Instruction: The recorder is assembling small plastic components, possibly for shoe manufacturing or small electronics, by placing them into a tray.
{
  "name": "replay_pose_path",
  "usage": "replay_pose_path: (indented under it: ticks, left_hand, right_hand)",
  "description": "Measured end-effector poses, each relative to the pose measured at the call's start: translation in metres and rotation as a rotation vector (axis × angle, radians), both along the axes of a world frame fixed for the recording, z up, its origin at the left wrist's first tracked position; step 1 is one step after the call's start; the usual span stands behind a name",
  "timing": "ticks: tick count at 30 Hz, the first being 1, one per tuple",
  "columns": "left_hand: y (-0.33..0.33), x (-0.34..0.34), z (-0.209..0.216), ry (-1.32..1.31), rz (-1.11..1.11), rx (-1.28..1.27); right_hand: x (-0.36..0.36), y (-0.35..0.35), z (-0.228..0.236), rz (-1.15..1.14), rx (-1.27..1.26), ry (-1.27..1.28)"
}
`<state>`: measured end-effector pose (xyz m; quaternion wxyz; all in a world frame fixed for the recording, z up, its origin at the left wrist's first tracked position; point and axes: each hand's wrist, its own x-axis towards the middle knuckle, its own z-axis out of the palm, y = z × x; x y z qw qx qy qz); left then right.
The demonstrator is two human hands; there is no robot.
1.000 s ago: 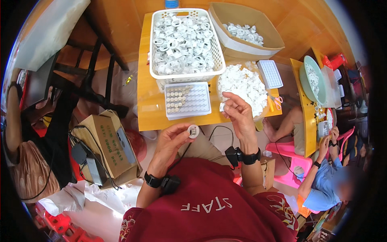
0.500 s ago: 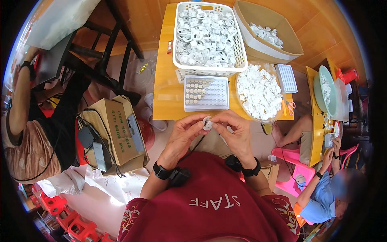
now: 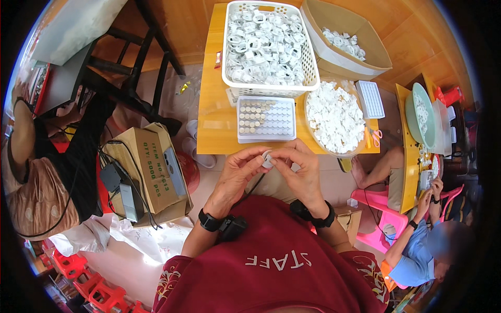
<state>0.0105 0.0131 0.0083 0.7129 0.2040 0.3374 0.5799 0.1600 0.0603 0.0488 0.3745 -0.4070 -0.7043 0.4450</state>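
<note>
Pinched between the fingertips of both hands is a small white round plastic piece [image 3: 267, 159] with a dark spot on it. My left hand [image 3: 237, 172] is closed on its left side, and my right hand [image 3: 300, 169] grips it from the right. The fingers cover part of it. Just beyond, at the table's near edge, lies a white tray [image 3: 266, 140] with rows of round pockets; beige discs fill several at its left. To the right stands a round shallow bowl [image 3: 336, 154] heaped with small white parts.
Behind the tray is a white perforated basket [image 3: 276, 91] full of white and clear plastic parts. An open carton [image 3: 344, 67] holds more. Another white tray [image 3: 377, 116] and pink-handled scissors [image 3: 377, 136] lie right. People sit at both sides; a cardboard box [image 3: 151, 177] stands left.
My hands stay almost in place, with the white piece turned slightly between the fingertips. At the far left, another person's arm has shifted, uncovering more of a red-edged tray.
</note>
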Motion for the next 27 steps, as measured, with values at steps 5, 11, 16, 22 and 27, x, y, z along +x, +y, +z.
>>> replay_pose_path:
  ticks: [5,11,16,22,27]
  left_hand:
    - [0.001,0.004,0.003,0.032,0.038,-0.019]
    - [0.005,0.006,0.010,0.183,0.095,0.037]
    - [0.005,0.010,0.007,0.236,0.170,0.042]
    - [0.005,0.011,0.009,0.373,0.193,0.080]
    - [0.005,0.013,0.009,0.447,0.243,0.136]
  right_hand:
    - [-0.004,-0.004,-0.004,-0.026,0.130,-0.002]
    - [-0.003,-0.006,-0.013,-0.088,-0.070,0.114]
    - [-0.004,-0.001,-0.015,-0.024,-0.372,0.233]
    - [-0.003,0.003,-0.017,0.032,-0.530,0.434]
    - [-0.006,0.002,-0.017,0.011,-0.537,0.437]
